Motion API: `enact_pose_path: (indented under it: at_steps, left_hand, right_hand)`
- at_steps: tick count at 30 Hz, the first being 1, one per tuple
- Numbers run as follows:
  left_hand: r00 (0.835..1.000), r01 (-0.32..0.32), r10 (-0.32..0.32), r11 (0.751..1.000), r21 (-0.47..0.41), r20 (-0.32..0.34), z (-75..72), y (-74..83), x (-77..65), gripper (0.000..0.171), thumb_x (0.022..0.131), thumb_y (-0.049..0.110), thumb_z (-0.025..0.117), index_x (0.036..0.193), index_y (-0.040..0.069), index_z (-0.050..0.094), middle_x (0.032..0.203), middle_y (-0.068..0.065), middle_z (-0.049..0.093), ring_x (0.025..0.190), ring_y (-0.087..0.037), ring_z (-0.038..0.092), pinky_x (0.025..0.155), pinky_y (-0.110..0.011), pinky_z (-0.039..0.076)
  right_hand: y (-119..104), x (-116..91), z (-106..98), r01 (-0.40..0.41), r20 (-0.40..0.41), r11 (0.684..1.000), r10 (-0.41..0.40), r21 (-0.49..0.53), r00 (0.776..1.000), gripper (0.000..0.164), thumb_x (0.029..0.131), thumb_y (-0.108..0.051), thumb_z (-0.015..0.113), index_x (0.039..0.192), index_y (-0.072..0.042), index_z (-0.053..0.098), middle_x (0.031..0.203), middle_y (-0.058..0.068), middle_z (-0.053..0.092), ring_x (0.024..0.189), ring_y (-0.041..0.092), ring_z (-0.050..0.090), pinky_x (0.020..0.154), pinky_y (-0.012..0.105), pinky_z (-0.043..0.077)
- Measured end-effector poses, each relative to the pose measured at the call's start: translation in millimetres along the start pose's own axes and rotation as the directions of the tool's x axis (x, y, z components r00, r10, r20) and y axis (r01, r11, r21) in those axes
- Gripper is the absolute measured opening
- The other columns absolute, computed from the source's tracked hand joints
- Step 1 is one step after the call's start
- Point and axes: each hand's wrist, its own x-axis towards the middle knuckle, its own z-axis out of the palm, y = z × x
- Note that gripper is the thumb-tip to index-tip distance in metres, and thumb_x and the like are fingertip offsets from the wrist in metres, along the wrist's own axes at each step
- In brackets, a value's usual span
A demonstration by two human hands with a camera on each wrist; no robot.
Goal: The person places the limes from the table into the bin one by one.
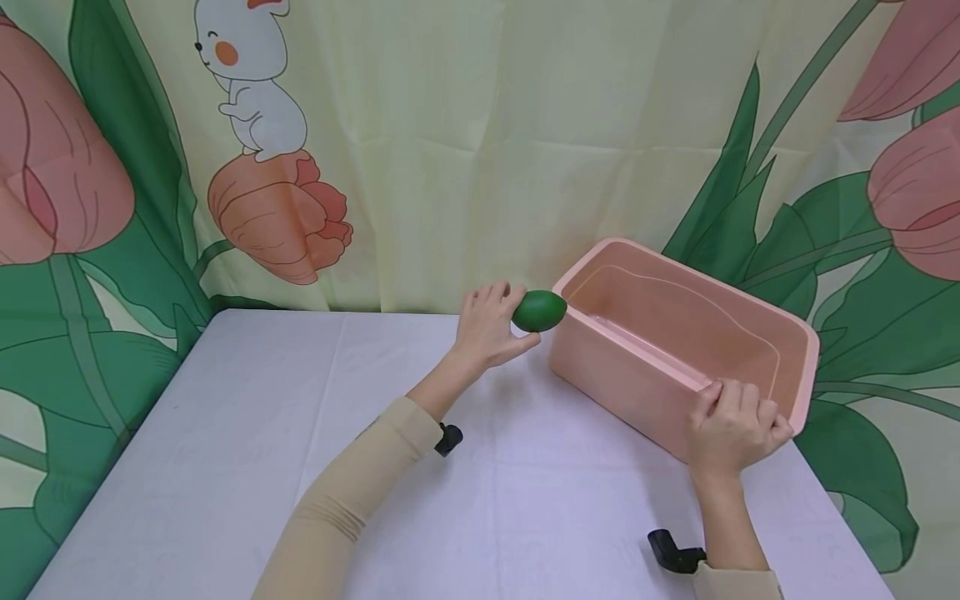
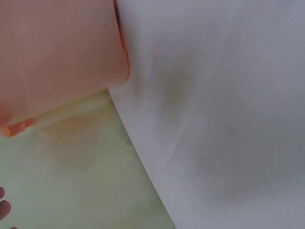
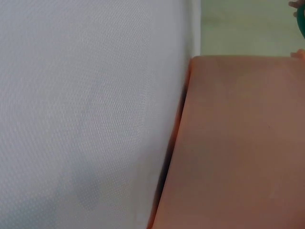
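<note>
My left hand [image 1: 491, 325] holds a smooth, dark green lime-like fruit [image 1: 539, 311] between thumb and fingers, above the table. The fruit's tip is right at the left corner of a pink rectangular bin [image 1: 622, 379]. With fingers curled over the near rim, my right hand [image 1: 735, 429] grips the bin by its right front corner. In the left wrist view, the bin [image 2: 57, 52] fills the upper left and only some fingertips [image 2: 4, 210] show. The right wrist view has the bin's side [image 3: 238, 143], with a sliver of the green fruit [image 3: 301, 21] at the upper right edge.
A white cloth covers the table [image 1: 225, 467]. Behind it hangs a pale curtain [image 1: 450, 167] printed with tulips, leaves and a white rabbit [image 1: 262, 100]. The bin stands angled at the table's right side. Black wrist-worn devices [image 1: 675, 553] stick out beside both wrists.
</note>
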Motion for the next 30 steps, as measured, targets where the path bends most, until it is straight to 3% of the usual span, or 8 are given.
enact_pose_path:
  at_steps: [17, 30]
  left_hand:
    - [0.999, -0.039, 0.039, 0.999, -0.025, -0.020, -6.2, 17.4, 13.1, 0.063, 0.074, 0.059, 0.059, 0.123, 0.021, 0.048, 0.111, -0.003, 0.047, 0.104, -0.020, 0.044, 0.086, -0.037, 0.035]
    - [0.997, -0.073, 0.074, 0.997, 0.027, -0.008, -6.0, 39.0, 25.3, 0.067, 0.073, 0.065, 0.054, 0.125, 0.025, 0.045, 0.108, 0.001, 0.045, 0.100, -0.016, 0.043, 0.083, -0.033, 0.034]
  right_hand:
    - [-2.7, 0.9, -2.7, -0.002, 0.010, 1.000, 0.002, -0.007, 1.000, 0.038, 0.090, -0.025, 0.039, 0.076, 0.007, 0.052, 0.076, 0.026, 0.052, 0.074, 0.042, 0.043, 0.077, 0.054, 0.025]
    - [-1.9, 0.9, -1.2, -0.006, 0.013, 1.000, 0.006, -0.005, 1.000, 0.036, 0.089, -0.024, 0.040, 0.076, 0.007, 0.052, 0.075, 0.025, 0.052, 0.074, 0.042, 0.043, 0.078, 0.054, 0.025]
